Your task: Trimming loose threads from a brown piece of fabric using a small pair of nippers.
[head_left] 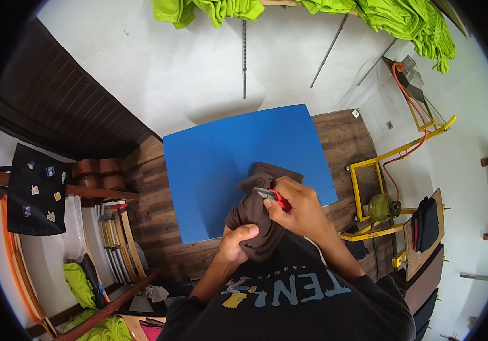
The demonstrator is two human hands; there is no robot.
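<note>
A bunched piece of dark brown cloth [245,215] is held up in front of my chest, over the near side of a blue tabletop [212,165]. My left hand [235,243] grips its lower left part, the thumb lying on top of the folds. Closed around the red handles of small thread snips [265,194] is my right hand [299,206]. The metal blades point left across the cloth. The far end of the cloth spreads out beyond my right hand. Whether the blades touch a thread is too small to tell.
Lime green garments [394,20] hang over a shelf on the far wall. At right stand a yellow metal frame [369,162] and a green gas cylinder [384,207] with an orange hose. A black tote bag [38,190] hangs at left above leaning frames [120,244].
</note>
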